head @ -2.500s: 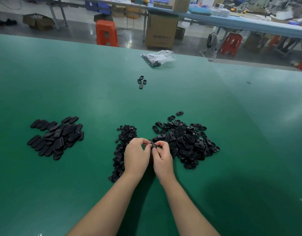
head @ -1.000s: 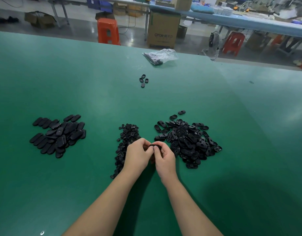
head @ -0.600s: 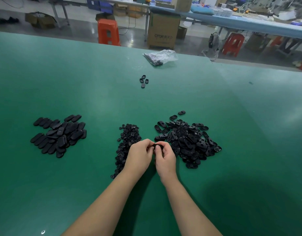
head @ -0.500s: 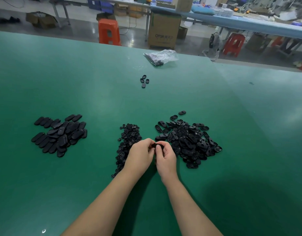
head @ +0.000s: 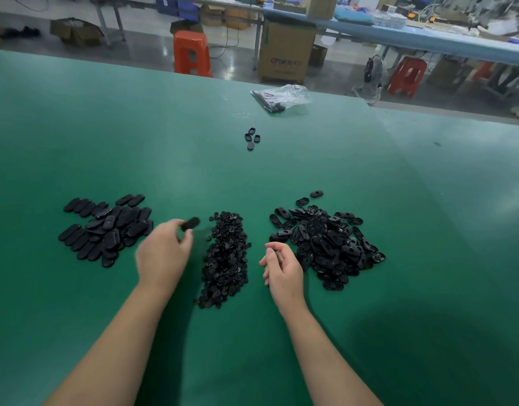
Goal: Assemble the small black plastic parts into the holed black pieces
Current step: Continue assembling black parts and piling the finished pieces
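The left hand [head: 162,254] was blurred, above the green table [head: 398,200] between two heaps; its fingertips pinched one oval black piece [head: 190,223], which stuck out past the fingers toward the far side (whether a small part sat in it could not be told through the blur). To the left of that hand lay the heap of smooth oval pieces [head: 106,228], flat and overlapping, some in rough rows; just to its right, a narrow heap of small black plastic parts [head: 225,257] ran from near to far. The right hand [head: 281,269] hovered low between that narrow heap and the heap of holed black pieces [head: 325,243] on the right; its fingers were loosely curled and a little apart, the palm turned leftward, and nothing was held in it; its knuckles were just beside the near-left edge of the holed heap, though touching or not could not be told. Two stray holed pieces lay at the far edge of that heap. Farther away on the table, well apart from the heaps, sat a cluster of four loose pieces [head: 252,138]; beyond it, near the far edge, a clear plastic bag [head: 284,96] with dark contents. Past the table stood an orange stool [head: 191,52] and a cardboard box [head: 286,51] on the floor.
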A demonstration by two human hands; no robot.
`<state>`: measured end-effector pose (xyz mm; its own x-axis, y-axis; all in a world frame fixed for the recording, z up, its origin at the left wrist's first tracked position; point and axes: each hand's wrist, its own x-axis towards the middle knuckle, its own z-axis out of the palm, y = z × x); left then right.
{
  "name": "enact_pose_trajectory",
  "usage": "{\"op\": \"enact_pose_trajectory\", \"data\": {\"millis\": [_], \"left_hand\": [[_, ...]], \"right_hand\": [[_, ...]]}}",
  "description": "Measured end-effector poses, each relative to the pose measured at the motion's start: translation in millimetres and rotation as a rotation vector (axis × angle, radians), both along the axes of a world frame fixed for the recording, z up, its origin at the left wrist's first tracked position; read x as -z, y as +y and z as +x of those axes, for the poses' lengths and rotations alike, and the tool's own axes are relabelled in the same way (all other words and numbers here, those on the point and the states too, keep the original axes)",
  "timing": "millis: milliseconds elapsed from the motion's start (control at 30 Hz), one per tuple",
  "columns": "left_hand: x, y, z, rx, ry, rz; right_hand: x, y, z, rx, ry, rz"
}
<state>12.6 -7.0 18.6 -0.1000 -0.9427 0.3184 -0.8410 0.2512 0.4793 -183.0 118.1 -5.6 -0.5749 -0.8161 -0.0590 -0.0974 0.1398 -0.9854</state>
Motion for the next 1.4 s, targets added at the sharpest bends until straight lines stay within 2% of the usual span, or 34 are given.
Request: {"op": "enact_pose_trajectory", "data": {"millis": [133,267,333,467,633,833,1267,1400], "left_hand": [[11,-31,50,-0.230,-0.038,0.042],[18,-41,70,-0.299,-0.141,0.107],[18,-39,68,-0.284,-0.136,0.097],[13,-26,46,-0.118,0.017,0.014],[11,-11,6,0.108,0.101,0.066],[26,1,-20,0.070,0.101,0.176],[36,0,-23,0.049,0.027,0.116],[37,1,-23,0.066,0.030,0.097]], "right_hand": [[0,0,1,-0.010,0.020,0.014],[0,1,1,-0.014,0.040,0.021],[-1,0,1,-0.015,0.046,0.029],[-1,0,2,-0.016,0.056,0.034],[-1,1,2,-0.025,0.073,0.044],[-1,1,2,-0.025,0.092,0.049],[3,-1,6,-0.040,0.176,0.096],[6,1,8,-0.101,0.287,0.099]]}}
